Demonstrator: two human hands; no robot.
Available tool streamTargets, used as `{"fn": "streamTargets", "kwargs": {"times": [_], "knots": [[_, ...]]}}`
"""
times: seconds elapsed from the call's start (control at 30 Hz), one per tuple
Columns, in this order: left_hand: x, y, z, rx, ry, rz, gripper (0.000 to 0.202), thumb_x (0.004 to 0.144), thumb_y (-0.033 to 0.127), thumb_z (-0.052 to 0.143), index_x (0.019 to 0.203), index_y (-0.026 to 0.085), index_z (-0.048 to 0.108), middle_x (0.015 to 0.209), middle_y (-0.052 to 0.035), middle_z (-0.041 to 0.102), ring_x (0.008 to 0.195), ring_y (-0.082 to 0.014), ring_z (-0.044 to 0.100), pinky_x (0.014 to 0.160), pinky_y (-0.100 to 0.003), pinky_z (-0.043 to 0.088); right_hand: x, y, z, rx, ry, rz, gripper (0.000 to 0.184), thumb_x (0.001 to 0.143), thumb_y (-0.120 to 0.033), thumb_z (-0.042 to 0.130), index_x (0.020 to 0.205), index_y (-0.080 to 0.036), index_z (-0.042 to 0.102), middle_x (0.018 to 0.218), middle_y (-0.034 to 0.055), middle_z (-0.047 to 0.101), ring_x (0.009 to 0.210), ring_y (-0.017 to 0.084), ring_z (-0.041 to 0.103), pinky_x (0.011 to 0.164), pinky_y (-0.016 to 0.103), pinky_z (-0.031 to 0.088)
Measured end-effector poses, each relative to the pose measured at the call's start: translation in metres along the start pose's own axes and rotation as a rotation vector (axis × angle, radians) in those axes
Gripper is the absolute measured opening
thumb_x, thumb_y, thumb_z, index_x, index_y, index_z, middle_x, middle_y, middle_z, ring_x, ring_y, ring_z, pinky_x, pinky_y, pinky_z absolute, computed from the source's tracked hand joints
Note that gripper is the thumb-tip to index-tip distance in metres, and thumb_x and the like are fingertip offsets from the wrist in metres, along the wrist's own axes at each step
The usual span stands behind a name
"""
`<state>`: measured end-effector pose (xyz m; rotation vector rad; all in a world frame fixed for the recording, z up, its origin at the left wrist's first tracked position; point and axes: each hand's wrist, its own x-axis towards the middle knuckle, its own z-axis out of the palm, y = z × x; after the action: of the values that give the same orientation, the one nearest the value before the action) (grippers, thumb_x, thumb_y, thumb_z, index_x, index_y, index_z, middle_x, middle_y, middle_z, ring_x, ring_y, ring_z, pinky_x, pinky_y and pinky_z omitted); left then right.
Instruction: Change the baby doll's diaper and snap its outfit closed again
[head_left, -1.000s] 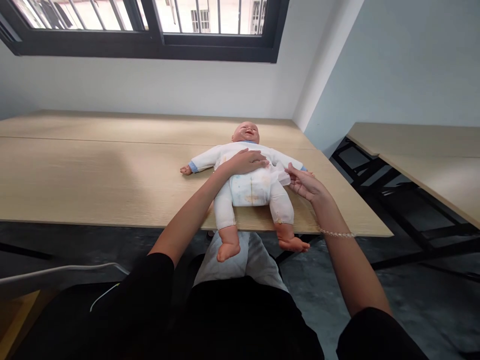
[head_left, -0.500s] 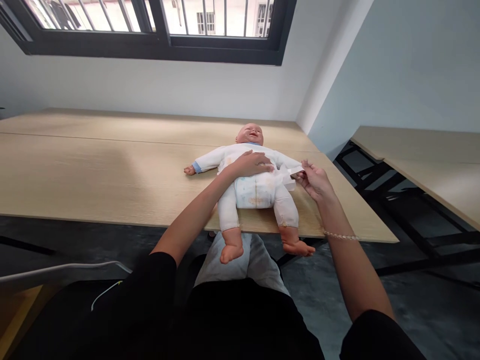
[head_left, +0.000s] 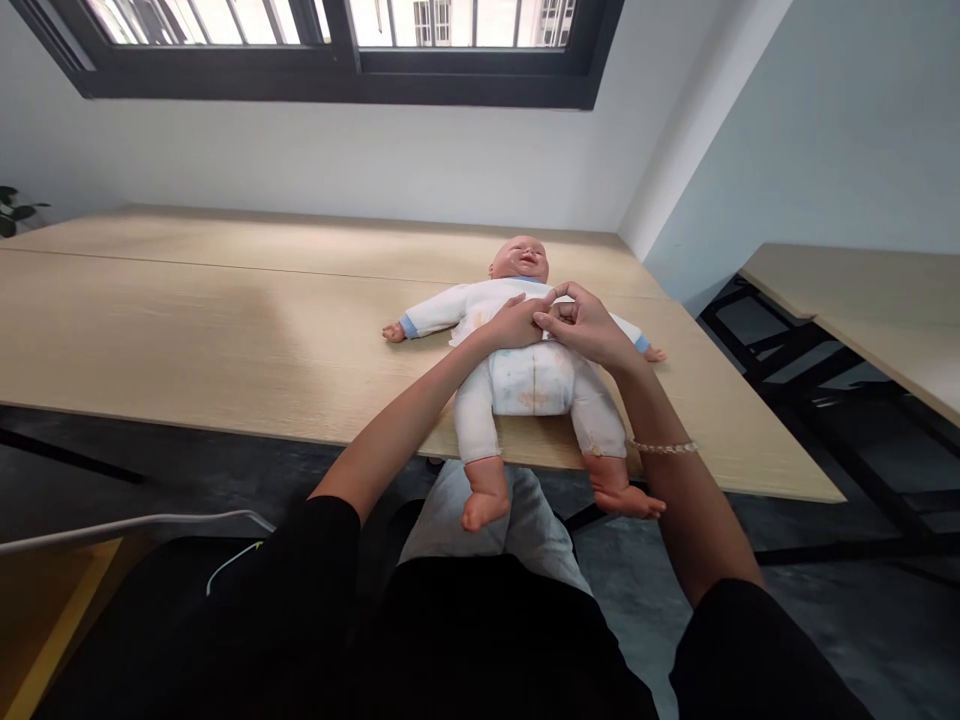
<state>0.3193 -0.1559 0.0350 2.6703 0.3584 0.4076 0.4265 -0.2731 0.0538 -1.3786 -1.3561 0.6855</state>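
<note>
A baby doll [head_left: 487, 300] in a white suit with blue cuffs lies on its back, head toward the window, its feet hanging over the table's near edge. Round its hips is a white diaper [head_left: 531, 380] with a yellowish line down the front. My left hand [head_left: 517, 323] rests flat on the doll's belly at the diaper's top edge, its fingertips partly behind the other hand. Against those fingertips, my right hand [head_left: 581, 325] is closed in a pinch on the diaper's side tab, mostly covered by the fingers.
The doll lies on a pale wooden table [head_left: 187, 340] against the wall below a barred window [head_left: 465, 75]. A second table [head_left: 885, 310] with black legs stands at the right, past a gap. At the far left a plant [head_left: 16, 210] shows.
My right hand has pulled the diaper tab inward from the doll's side to the front of the belly, meeting my left hand, which stays there. The view has shifted slightly.
</note>
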Motion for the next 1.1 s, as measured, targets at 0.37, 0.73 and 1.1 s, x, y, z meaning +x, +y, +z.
{"fn": "streamTargets", "kwargs": {"times": [0.37, 0.73, 1.1], "knots": [[0.006, -0.024, 0.012, -0.49, 0.222, 0.125, 0.014, 0.069, 0.007, 0.05, 0.071, 0.014, 0.061, 0.074, -0.0032, 0.069, 0.075, -0.0169, 0.059, 0.073, -0.028, 0.047, -0.001, 0.028, 0.014, -0.139, 0.111, -0.107, 0.03, 0.087, -0.049, 0.066, 0.096, -0.022, 0.054, 0.083, 0.0017, 0.064, 0.075, 0.018, 0.063, 0.073, 0.033, 0.051], [-0.007, -0.015, -0.006, -0.717, 0.507, -0.04, 0.015, 0.088, 0.017, 0.056, 0.091, 0.013, 0.07, 0.09, -0.0067, 0.073, 0.087, -0.0138, 0.066, 0.086, -0.025, 0.052, -0.018, 0.023, 0.018, -0.006, 0.037, -0.079, 0.042, 0.091, -0.06, 0.062, 0.109, -0.023, 0.055, 0.101, 0.0075, 0.076, 0.105, 0.024, 0.073, 0.104, 0.047, 0.053], [-0.095, -0.063, -0.035, -0.488, 0.189, -0.449, 0.019, 0.068, 0.011, 0.062, 0.087, 0.016, 0.063, 0.081, -0.0012, 0.066, 0.076, -0.0146, 0.059, 0.066, -0.021, 0.045, -0.015, 0.026, 0.021, 0.078, 0.103, -0.081, 0.061, 0.076, -0.078, 0.074, 0.095, -0.021, 0.062, 0.097, 0.0088, 0.076, 0.099, 0.024, 0.074, 0.101, 0.043, 0.057]]}}
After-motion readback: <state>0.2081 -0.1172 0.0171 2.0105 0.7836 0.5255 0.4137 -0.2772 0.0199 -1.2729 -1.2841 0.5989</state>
